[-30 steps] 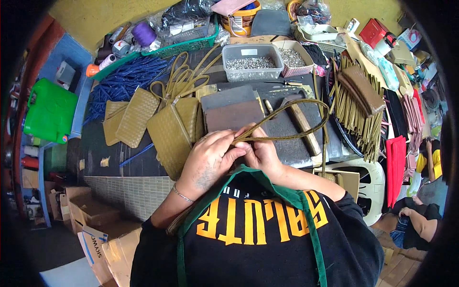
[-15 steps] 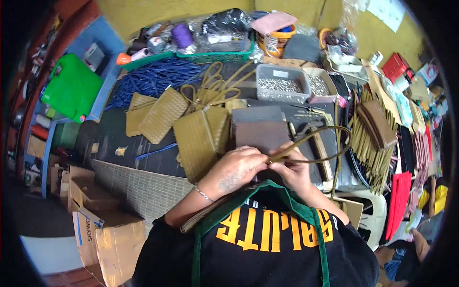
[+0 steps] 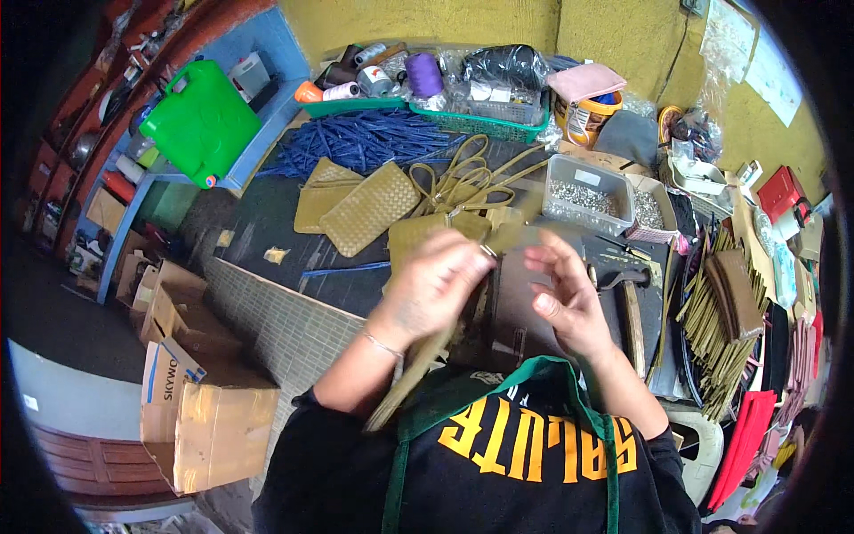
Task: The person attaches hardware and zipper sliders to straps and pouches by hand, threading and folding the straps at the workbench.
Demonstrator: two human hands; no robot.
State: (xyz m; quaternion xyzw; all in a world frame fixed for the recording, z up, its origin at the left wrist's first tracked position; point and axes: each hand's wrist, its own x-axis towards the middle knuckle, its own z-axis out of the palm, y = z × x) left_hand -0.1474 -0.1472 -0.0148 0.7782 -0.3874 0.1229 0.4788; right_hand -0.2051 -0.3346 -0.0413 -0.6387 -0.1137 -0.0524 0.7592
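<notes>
"What was the biggest thing there?"

"The dark work table (image 3: 258,218), with a cardboard box (image 3: 222,432) low on the left and a green jerrycan (image 3: 197,125) on a blue shelf beyond."

"And on the table?"

"A heap of blue strips (image 3: 356,142) towards the back, then a bundle of olive strips (image 3: 698,343) on the right. Woven olive pouches (image 3: 372,209) lay on the left, overlapping, and a clear plastic tub (image 3: 585,216) stood at the back, right of centre."

"How were the hands?"

"The left hand (image 3: 431,280) was closed, thumb pressed to fingers, gripping an olive strap (image 3: 507,238). The right hand (image 3: 569,298) was partly open, its fingers loosely bent and thumb well apart. It seemed to grip nothing, though blur kept me from telling whether its fingertips touched the strap."

"Where was that strap?"

"Raised above the table, between the hands. Olive lengths (image 3: 405,387) trailed beside the left forearm; I couldn't tell if they were the same piece. A hammer (image 3: 634,329) lay right of the right hand."

"Anything smaller?"

"A purple spool (image 3: 424,76) at the back, and a tiny shiny metal piece (image 3: 487,251) at the left fingertips."
</notes>
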